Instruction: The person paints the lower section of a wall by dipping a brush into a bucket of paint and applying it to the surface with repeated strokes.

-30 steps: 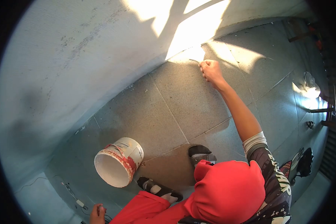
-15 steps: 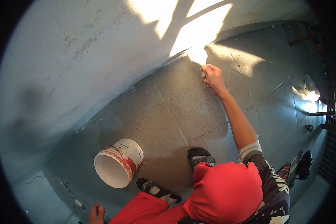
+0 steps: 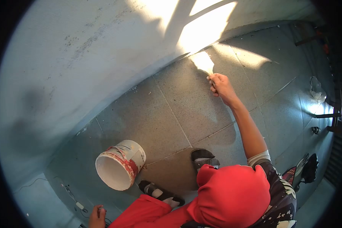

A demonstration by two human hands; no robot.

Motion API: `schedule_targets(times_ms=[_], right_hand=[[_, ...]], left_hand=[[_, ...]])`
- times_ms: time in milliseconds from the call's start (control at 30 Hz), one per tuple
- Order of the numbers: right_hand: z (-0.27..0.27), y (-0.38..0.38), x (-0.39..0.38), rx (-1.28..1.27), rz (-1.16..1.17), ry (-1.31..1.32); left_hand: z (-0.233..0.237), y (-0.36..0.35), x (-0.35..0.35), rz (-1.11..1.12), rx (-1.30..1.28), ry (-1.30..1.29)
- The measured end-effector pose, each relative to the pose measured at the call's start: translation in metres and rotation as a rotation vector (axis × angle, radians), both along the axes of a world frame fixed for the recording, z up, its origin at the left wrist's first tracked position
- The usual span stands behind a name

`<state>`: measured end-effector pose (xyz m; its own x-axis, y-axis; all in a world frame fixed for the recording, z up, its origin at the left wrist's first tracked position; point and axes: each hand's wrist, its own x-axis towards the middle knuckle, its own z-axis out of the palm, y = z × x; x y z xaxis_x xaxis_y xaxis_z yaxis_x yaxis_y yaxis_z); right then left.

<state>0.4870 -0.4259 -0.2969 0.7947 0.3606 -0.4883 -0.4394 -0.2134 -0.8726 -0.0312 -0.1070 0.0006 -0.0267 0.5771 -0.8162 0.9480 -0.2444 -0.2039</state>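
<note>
My right hand (image 3: pixel 222 86) is closed around the handle of a wide, flat paintbrush (image 3: pixel 203 63). Its pale head points toward the base of the wall, just over the floor, and is brightly lit. At the lower left, my left hand (image 3: pixel 97 217) has its fingers curled beside the red cloth of my trousers (image 3: pixel 140 212); what it holds, if anything, is too small to make out. A white bucket (image 3: pixel 119 165) with red paint smears lies tilted between the wall and my feet, its mouth facing me.
The pale, scuffed wall (image 3: pixel 91 57) rises along the left and top, with sunlight patches. Grey floor tiles (image 3: pixel 174 95) spread below it. A cable with a white plug piece (image 3: pixel 79 206) lies lower left. Dark footwear (image 3: pixel 309 169) and a clear plastic bag (image 3: pixel 317 90) are at right.
My right hand and the paintbrush have drawn back slightly, down and to the right, away from the wall. My left hand has shifted only slightly; the bucket stays put.
</note>
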Motion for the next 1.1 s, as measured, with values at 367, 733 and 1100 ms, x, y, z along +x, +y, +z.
schedule_targets(times_ms=[367, 733, 1100], right_hand=[[-0.014, 0.047, 0.014, -0.04, -0.058, 0.091], [-0.015, 0.037, -0.006, 0.082, -0.12, 0.072], [-0.019, 0.037, -0.01, 0.097, -0.106, 0.037]], left_hand=[[0.007, -0.01, 0.014, 0.007, 0.015, -0.062], [-0.016, 0.005, -0.02, 0.009, 0.12, -0.206], [0.0, -0.001, -0.004, -0.133, 0.05, -0.003]])
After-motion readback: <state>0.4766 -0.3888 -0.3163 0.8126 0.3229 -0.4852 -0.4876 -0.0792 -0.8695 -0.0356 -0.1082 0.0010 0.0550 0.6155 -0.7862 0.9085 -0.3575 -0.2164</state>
